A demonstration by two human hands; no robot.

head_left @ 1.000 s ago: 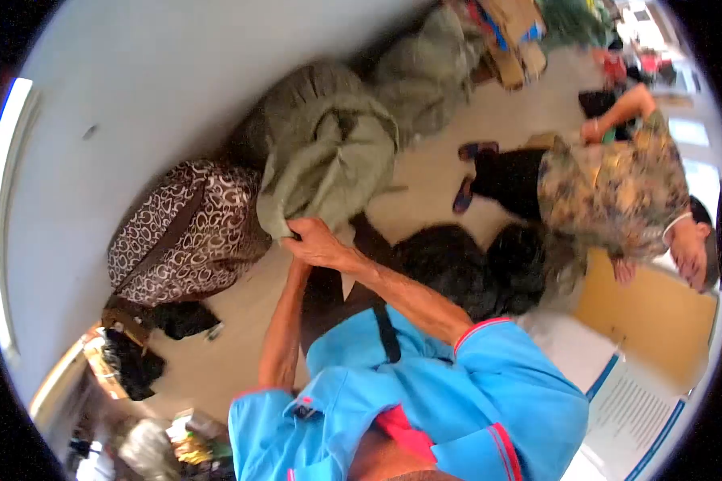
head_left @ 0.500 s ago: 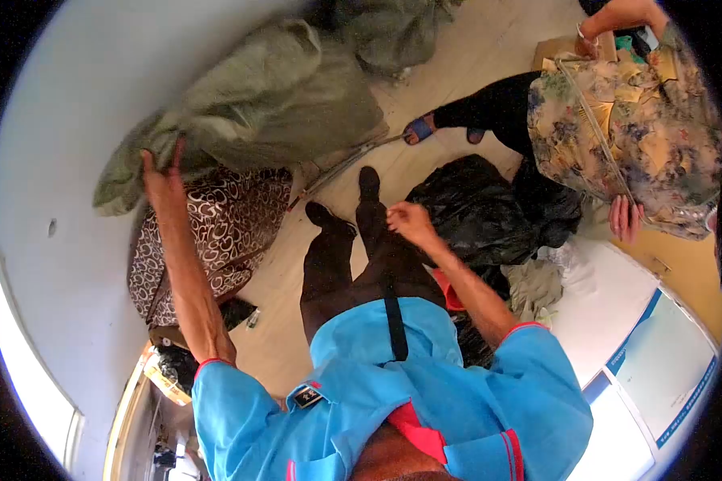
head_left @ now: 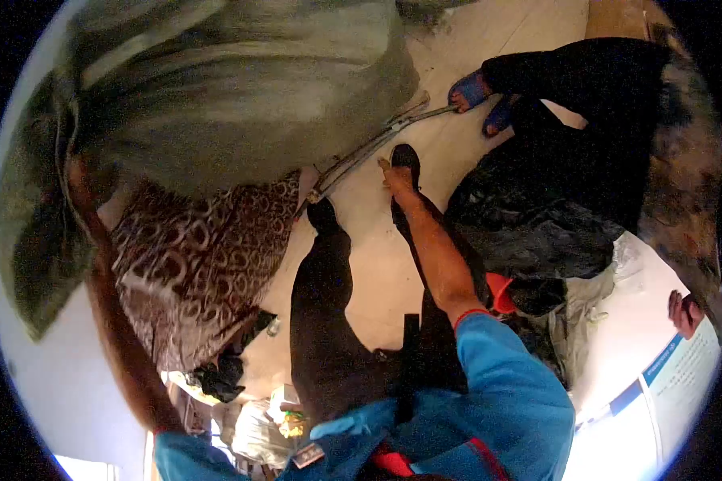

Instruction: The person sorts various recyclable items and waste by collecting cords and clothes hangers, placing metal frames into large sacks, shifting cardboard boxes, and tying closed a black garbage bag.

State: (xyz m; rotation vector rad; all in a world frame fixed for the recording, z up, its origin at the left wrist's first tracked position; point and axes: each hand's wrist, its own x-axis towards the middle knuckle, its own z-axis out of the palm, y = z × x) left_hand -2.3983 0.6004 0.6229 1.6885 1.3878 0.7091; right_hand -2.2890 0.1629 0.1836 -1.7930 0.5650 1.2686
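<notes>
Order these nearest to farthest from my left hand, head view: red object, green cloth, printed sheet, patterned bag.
1. Green cloth, against the left hand.
2. Patterned bag, below the cloth.
3. Red object, right of centre.
4. Printed sheet, far right.

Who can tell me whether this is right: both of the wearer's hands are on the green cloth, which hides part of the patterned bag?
Not quite: the head view shows only the left hand on the green cloth; the right hand is apart from it.
</notes>
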